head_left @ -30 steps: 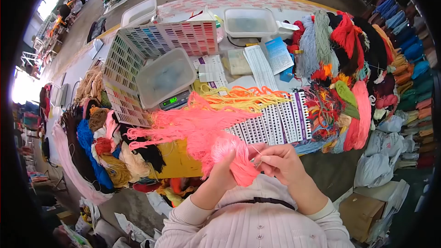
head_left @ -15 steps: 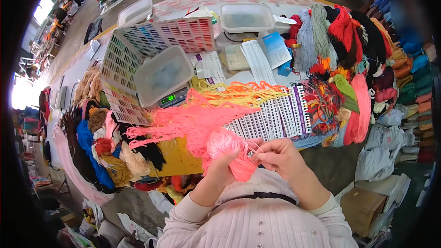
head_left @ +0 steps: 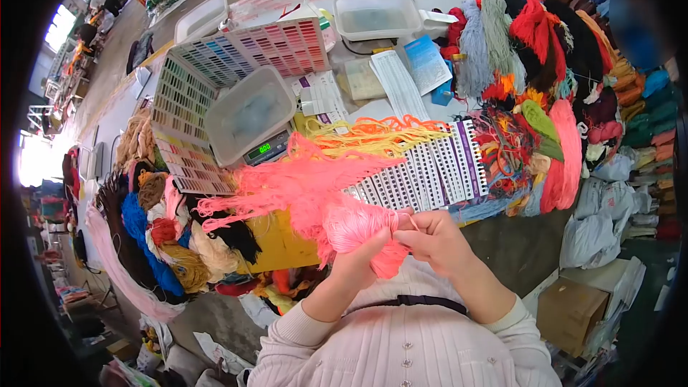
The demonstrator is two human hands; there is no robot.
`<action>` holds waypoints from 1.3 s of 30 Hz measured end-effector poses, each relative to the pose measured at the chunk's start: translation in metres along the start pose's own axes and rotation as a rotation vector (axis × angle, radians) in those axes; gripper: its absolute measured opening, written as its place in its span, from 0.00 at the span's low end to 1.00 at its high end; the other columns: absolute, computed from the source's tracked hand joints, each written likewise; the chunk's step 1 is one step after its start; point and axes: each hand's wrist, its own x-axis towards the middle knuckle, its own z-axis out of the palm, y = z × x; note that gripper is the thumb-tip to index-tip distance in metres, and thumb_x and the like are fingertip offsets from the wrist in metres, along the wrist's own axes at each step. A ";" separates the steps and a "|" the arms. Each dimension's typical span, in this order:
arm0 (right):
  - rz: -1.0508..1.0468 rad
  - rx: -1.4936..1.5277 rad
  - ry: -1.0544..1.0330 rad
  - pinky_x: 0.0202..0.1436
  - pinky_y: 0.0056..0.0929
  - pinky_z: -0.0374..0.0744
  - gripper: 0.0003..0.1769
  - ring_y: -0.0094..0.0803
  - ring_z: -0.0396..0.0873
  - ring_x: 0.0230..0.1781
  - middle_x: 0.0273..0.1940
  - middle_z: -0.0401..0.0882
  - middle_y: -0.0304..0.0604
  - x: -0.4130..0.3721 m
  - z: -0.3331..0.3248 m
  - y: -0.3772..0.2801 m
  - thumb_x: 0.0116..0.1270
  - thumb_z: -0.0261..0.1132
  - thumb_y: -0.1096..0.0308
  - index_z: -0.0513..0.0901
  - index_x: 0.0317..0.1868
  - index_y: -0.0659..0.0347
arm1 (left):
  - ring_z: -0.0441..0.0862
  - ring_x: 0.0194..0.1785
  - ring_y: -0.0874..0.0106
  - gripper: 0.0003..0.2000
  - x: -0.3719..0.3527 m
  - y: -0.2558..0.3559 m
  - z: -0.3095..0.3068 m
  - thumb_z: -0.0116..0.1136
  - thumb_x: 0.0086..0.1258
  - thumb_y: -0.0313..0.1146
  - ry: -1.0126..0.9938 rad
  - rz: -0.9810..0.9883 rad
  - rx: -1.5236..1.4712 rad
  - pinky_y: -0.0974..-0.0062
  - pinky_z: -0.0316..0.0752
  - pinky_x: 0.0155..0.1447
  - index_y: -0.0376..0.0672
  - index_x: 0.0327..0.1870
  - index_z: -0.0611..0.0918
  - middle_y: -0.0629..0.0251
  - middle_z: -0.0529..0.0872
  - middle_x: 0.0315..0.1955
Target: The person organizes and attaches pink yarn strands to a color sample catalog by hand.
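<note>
A bundle of pink yarn [head_left: 350, 226] is gripped near its right end by my left hand [head_left: 363, 254], the thumb lying across it. My right hand [head_left: 433, 241] meets it there, thumb and forefinger closed on a thin pink strand at the bundle's gathered end. Looser coral-pink yarn [head_left: 301, 175] spreads over the table behind and to the left of the bundle. Just beyond my hands lie strips of white punched cards [head_left: 423, 179] with a spiral-bound edge. Yellow and orange yarn [head_left: 380, 136] rests along the back of these cards.
Behind the yarn, a clear plastic tub [head_left: 251, 115] sits on a digital scale [head_left: 266, 149] beside a folding colour chart [head_left: 188, 93]. Yarn skeins are heaped at left [head_left: 168, 236] and right [head_left: 534, 129]. Another plastic tub [head_left: 378, 18] stands at the back, near a blue packet [head_left: 428, 64].
My right hand has moved in against the bundle's end, and the small shiny thing seen at its fingertips earlier is now hidden. The view has shifted slightly.
</note>
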 end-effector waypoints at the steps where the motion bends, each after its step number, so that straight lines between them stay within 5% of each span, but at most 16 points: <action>1: -0.056 -0.073 -0.010 0.14 0.13 0.51 0.04 0.11 0.55 0.12 0.14 0.63 0.27 0.001 0.000 0.003 0.55 0.58 0.73 0.78 0.26 0.65 | 0.69 0.53 0.69 0.18 0.000 0.001 0.003 0.44 0.65 0.34 0.028 0.000 0.082 0.73 0.62 0.57 0.29 0.51 0.68 0.56 0.72 0.49; 22: 0.037 0.256 -0.066 0.17 0.13 0.53 0.04 0.11 0.56 0.15 0.20 0.68 0.29 0.006 0.000 -0.008 0.56 0.56 0.75 0.76 0.32 0.65 | 0.71 0.49 0.72 0.16 0.005 0.009 -0.006 0.42 0.65 0.35 0.048 -0.083 -0.126 0.75 0.65 0.53 0.32 0.48 0.70 0.59 0.73 0.46; 25: 0.017 0.201 -0.145 0.17 0.12 0.54 0.05 0.12 0.56 0.15 0.19 0.68 0.29 0.002 -0.004 -0.011 0.57 0.55 0.74 0.74 0.35 0.65 | 0.68 0.53 0.70 0.18 0.005 0.008 -0.007 0.40 0.66 0.39 -0.049 -0.033 -0.128 0.72 0.62 0.56 0.32 0.49 0.69 0.58 0.70 0.50; 31: 0.027 -0.097 0.031 0.18 0.13 0.56 0.04 0.10 0.59 0.17 0.17 0.66 0.26 0.004 0.005 -0.013 0.56 0.58 0.73 0.76 0.28 0.65 | 0.63 0.58 0.67 0.25 0.007 0.008 -0.004 0.39 0.65 0.45 -0.120 0.015 -0.105 0.68 0.56 0.61 0.32 0.54 0.64 0.57 0.65 0.55; 34: -0.043 -0.324 0.039 0.25 0.14 0.64 0.04 0.12 0.65 0.22 0.19 0.70 0.29 0.007 0.008 -0.008 0.54 0.60 0.74 0.78 0.26 0.66 | 0.61 0.59 0.67 0.26 0.007 0.007 -0.006 0.39 0.65 0.46 -0.138 -0.027 -0.083 0.68 0.54 0.62 0.32 0.55 0.62 0.56 0.63 0.56; 39: -0.157 -0.208 -0.004 0.39 0.18 0.70 0.04 0.16 0.70 0.33 0.24 0.75 0.34 0.011 0.009 -0.003 0.52 0.61 0.75 0.80 0.29 0.66 | 0.61 0.60 0.66 0.28 0.007 0.007 -0.008 0.35 0.65 0.48 -0.147 -0.048 -0.095 0.67 0.53 0.63 0.31 0.56 0.61 0.55 0.62 0.57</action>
